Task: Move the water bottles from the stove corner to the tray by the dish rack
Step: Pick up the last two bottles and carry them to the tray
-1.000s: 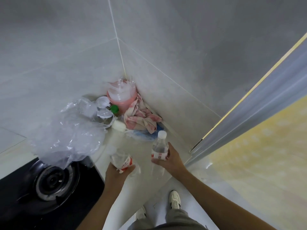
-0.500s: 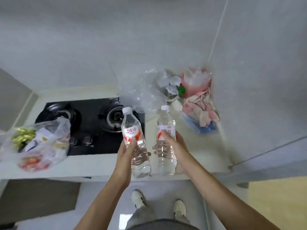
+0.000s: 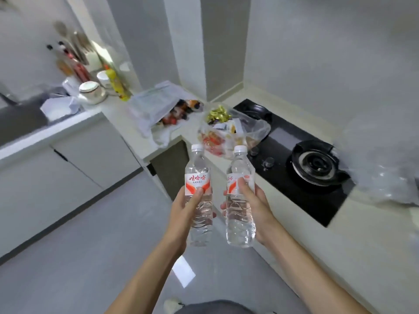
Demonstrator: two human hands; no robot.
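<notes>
Water bottles upright, caps up, left bottle (image 3: 199,191) gripped by left hand (image 3: 184,210), right bottle (image 3: 239,196) by right hand (image 3: 255,206)

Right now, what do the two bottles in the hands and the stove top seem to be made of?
Left bottle and right bottle: likely thin clear plastic, since the ribbed walls show through; both have white caps and printed film labels. Stove top: probably black glass or enamel, smooth and glossy; the blur leaves this open.

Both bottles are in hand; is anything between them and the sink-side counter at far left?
Nothing visible blocks it: the left hand and right hand each hold a water bottle over open floor. The tray itself cannot be made out.
</notes>
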